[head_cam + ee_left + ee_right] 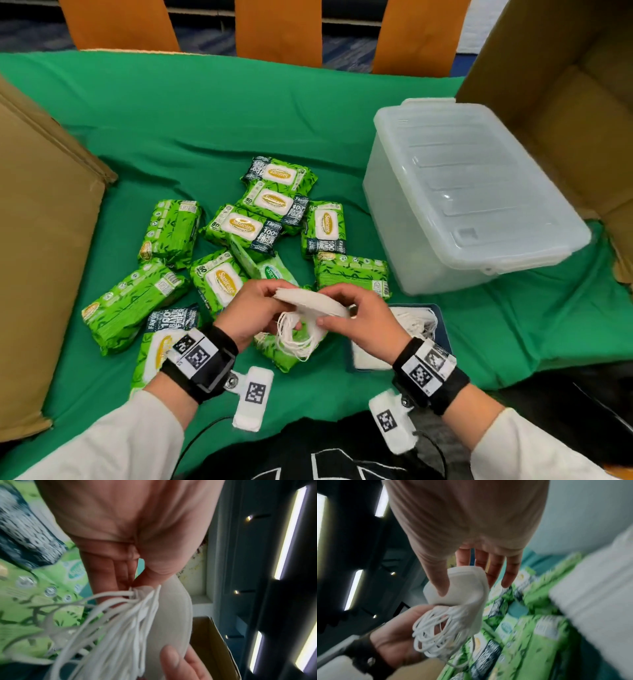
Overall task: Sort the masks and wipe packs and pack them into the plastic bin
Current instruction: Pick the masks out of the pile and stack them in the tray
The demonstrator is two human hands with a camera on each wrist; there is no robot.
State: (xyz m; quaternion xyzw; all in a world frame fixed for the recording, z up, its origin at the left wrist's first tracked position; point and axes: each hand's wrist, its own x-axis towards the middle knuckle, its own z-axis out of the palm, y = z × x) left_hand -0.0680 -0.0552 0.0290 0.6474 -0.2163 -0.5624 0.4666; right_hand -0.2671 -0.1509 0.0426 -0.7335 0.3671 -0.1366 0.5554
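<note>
**Masks in both hands beside the closed bin**

Gripping a stack of white masks [310, 301] with both hands, left hand [251, 313] pinching one end, right hand [359, 320] clamping the other, ear loops [294, 337] dangling. Holding it over green wipe packs [239, 228] scattered on the desk [171, 130] left of the lidded plastic bin [462, 192], nearer the person. More masks lying in a dark box [442, 317] just in front of the bin.

A staged recording workspace, not a home: a green cloth [205, 113] over the table, cardboard screens [41, 240] at both sides, orange chair backs [279, 31] at top
</note>
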